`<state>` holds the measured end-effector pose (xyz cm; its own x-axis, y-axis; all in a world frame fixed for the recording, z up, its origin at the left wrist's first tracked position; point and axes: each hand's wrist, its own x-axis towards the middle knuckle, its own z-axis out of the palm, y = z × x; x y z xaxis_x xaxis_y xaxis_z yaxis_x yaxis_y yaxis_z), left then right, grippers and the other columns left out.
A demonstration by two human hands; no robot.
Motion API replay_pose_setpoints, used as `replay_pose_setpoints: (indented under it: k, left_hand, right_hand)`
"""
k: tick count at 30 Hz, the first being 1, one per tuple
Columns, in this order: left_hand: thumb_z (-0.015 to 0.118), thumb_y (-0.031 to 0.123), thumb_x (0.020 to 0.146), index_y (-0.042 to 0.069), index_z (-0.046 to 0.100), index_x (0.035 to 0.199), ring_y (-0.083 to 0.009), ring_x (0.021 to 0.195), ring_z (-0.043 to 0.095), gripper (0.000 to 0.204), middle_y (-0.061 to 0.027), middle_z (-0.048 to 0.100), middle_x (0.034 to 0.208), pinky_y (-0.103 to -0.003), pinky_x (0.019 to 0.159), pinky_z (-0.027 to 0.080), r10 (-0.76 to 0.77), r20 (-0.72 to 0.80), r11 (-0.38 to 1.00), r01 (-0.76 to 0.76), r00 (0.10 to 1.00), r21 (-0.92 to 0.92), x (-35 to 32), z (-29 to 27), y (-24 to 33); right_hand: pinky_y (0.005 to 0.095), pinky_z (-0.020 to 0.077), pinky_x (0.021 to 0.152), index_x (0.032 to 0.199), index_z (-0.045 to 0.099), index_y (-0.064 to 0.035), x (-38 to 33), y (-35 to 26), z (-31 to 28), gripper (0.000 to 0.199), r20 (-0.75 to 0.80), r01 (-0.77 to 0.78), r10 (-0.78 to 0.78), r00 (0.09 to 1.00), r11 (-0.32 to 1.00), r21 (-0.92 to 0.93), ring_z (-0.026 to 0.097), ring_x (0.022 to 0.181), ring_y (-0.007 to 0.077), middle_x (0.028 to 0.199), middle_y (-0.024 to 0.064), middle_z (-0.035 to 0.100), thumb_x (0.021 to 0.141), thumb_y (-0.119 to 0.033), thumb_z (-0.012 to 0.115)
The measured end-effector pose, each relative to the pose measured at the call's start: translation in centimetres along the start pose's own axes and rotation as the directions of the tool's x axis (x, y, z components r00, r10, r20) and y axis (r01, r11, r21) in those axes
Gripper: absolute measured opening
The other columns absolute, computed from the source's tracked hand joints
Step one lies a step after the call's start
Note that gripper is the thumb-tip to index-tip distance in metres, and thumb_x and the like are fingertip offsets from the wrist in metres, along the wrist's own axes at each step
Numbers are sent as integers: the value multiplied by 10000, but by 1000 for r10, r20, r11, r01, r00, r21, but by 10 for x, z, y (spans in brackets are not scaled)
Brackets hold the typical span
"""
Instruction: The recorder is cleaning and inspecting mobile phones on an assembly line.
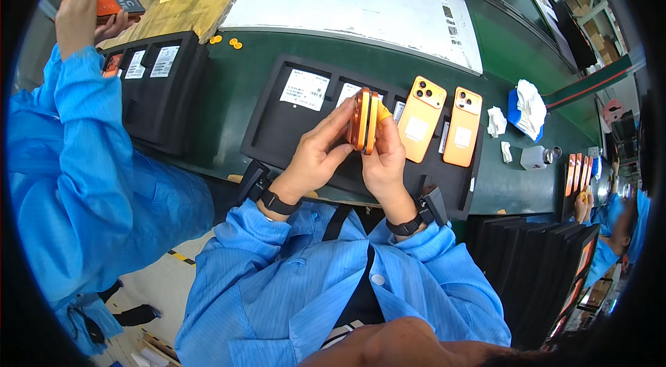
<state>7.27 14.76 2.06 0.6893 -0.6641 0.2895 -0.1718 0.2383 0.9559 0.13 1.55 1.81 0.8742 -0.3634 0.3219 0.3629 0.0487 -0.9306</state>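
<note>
With the held phones as the dial's centre and twelve o'clock on the far side, the person grips a pair of orange phones (pixel 365 121) edge-up above a black tray (pixel 274 134). The left hand (pixel 320 150) is clamped on them from the nine o'clock side, fingers laid along the outer face; the right hand (pixel 386 159) clasps them from the three o'clock side, a yellow finger cot (pixel 383 112) on one finger. The two slabs stand face to face with a narrow dark gap between. At three o'clock two more orange phones (pixel 424 117) lie side by side on the tray, backs up, camera ends away from the person. A white label (pixel 305 89) rests in the tray at ten o'clock. The tray sits on a green worktable (pixel 225 96); farther out, at three o'clock, stands a blue box of white tissues (pixel 531 110), with a bottle (pixel 535 157) just past it toward four. A stack of black trays (pixel 527 256) stands at four o'clock. Near ten o'clock, a co-worker's hand (pixel 76 16) holds an orange-and-dark item (pixel 119 3).
</note>
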Motion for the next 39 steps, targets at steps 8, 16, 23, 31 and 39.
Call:
replay_pose_setpoints:
  k: [8,16,23,31,39]
  left_hand:
    - [553,-139,828,26,368,1502,-294,1452,332,717,-179,348,1564,-392,1165,318,17,3,999,-17,1000,-31,-1,6,3]
    - [397,-181,865,49,348,1520,-269,1464,299,696,-153,332,1571,-384,1177,298,-58,44,949,69,997,-306,14,-4,6]
    - [334,-188,889,-11,355,1498,-242,1456,309,635,-139,337,1572,-385,1197,262,-30,9,951,32,999,-309,5,3,-10]
    - [375,-150,885,-33,349,1492,-265,1451,334,619,-161,356,1558,-428,1184,298,-123,-93,925,80,988,-372,11,5,-15]
    - [326,-177,880,-32,372,1484,-209,1267,526,623,-157,493,1436,-320,1063,439,-248,-169,947,201,954,-252,16,13,-20]
  right_hand:
    - [358,535,858,1262,543,18,-2,-27,3,372,-73,-46,15,997,890,-454,686,1001,307,1091,196,660,907,103,471]
    - [374,453,1035,1431,450,-19,6,-8,-10,648,19,-28,38,999,926,-376,560,1270,326,1340,221,571,826,183,335]
    - [390,388,1119,1445,384,-12,-3,8,-9,691,48,-89,94,994,993,-81,438,1382,296,1421,175,472,820,231,219]
    - [360,473,1013,1465,340,3,0,-2,-3,578,-34,-144,140,990,962,-233,573,1257,322,1353,244,553,907,150,357]
    - [353,494,959,1366,494,42,2,6,-10,441,-7,-258,271,962,907,-333,643,1142,306,1222,241,641,926,61,471]
